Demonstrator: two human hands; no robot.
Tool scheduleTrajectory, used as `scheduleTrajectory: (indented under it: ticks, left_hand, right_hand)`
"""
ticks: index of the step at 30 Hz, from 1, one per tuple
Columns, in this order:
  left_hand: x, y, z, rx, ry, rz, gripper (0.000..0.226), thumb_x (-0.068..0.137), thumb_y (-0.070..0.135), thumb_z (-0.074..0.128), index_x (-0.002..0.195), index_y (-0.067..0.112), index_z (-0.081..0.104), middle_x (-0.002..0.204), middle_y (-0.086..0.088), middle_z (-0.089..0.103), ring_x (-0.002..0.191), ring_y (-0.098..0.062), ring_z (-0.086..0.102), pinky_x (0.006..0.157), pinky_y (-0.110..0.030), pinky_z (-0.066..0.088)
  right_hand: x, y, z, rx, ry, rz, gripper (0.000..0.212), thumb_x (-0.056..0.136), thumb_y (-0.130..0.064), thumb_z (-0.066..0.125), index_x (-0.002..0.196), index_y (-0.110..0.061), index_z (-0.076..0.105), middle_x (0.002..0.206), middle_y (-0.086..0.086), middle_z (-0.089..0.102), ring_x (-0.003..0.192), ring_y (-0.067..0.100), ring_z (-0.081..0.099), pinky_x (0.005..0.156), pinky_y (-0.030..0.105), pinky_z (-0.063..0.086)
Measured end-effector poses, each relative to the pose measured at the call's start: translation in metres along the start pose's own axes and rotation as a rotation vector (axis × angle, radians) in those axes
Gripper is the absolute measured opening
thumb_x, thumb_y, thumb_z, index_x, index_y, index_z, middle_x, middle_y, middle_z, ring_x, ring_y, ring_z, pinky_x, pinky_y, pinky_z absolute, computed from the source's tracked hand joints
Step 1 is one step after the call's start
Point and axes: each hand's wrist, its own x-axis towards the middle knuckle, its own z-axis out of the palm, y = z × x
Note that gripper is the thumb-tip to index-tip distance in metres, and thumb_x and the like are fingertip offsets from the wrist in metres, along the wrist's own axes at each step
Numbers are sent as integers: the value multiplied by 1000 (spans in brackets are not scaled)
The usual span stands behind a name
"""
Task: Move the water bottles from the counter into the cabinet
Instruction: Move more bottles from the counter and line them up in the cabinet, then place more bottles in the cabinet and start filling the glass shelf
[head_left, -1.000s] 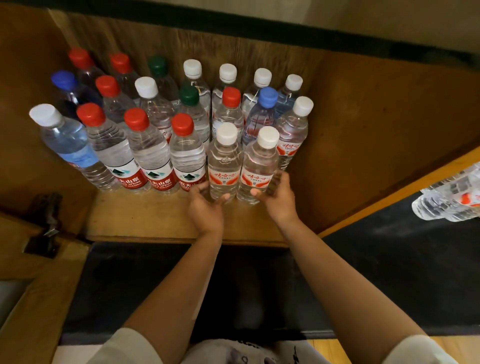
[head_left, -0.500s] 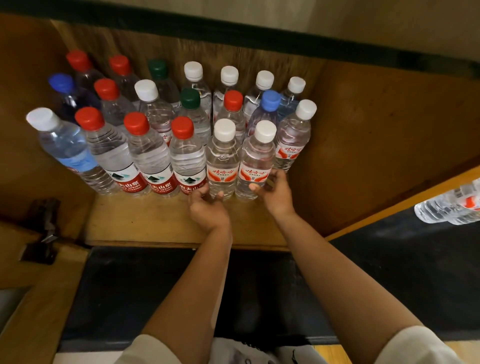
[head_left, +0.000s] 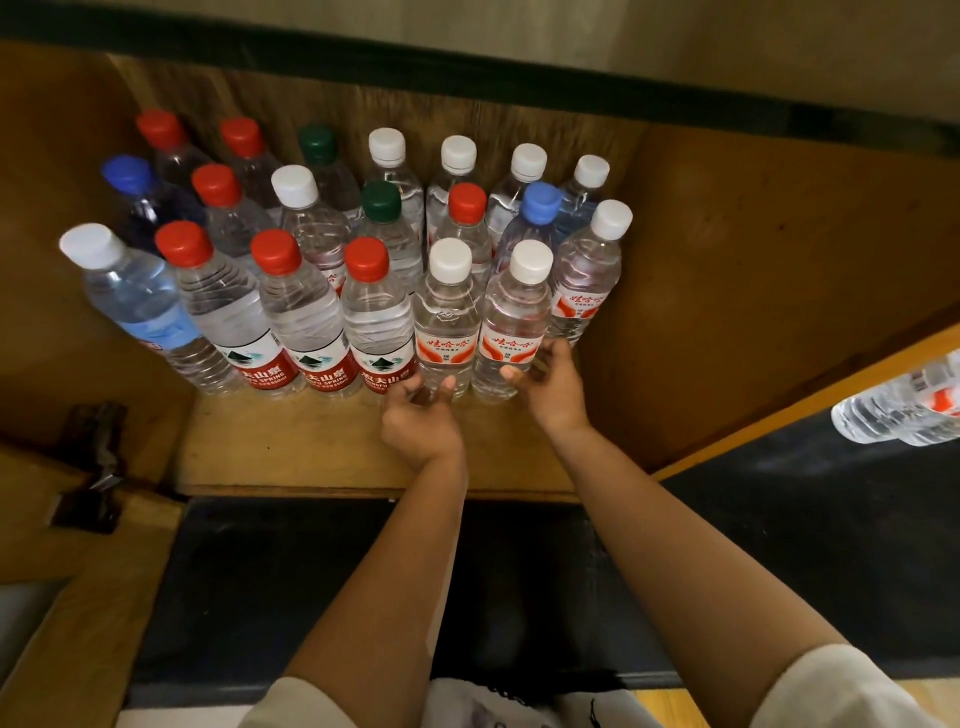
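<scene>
Several water bottles with red, white, blue and green caps stand in rows on the wooden cabinet shelf. Two white-capped bottles with orange-red labels stand at the front right of the group. My left hand curls round the base of the left one, thumb on its front. My right hand cups the base of the right one, with the thumb in front and the fingers along its right side. Both bottles stand upright on the shelf.
More clear bottles lie at the far right edge on a dark surface. The cabinet's right wall is close to my right hand. A metal hinge and an open wooden door are at the left.
The two front white-capped bottles have slid a little deeper, into line with the red-capped front row. Both hands have slipped down to the bottles' bases and stayed there.
</scene>
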Motion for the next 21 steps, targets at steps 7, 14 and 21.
scheduleTrajectory:
  ticks: [7, 14, 21]
  left_hand:
    - [4, 2, -10, 61, -120, 43, 32, 78, -4, 67, 110, -1, 62, 113, -13, 64, 95, -13, 58, 67, -12, 46]
    - [-9, 9, -26, 197, -351, 116, 44, 84, -2, 60, 127, 6, 54, 118, -6, 61, 102, -12, 55, 81, -16, 42]
    - [-33, 13, -51, 258, -670, 19, 38, 89, -6, 48, 124, 8, 52, 103, 0, 61, 91, -9, 56, 79, -30, 49]
  right_hand:
    - [1, -1, 3, 12, -8, 19, 40, 87, -4, 60, 121, -10, 40, 130, 6, 53, 118, 15, 48, 89, 24, 36]
    - [-8, 7, 0, 56, -99, 22, 69, 85, -9, 64, 140, -20, 25, 143, 4, 42, 132, 23, 40, 100, 31, 34]
    - [-46, 27, -34, -55, -324, 57, 67, 88, -18, 61, 143, -27, 25, 144, 0, 37, 133, 18, 35, 105, 30, 32]
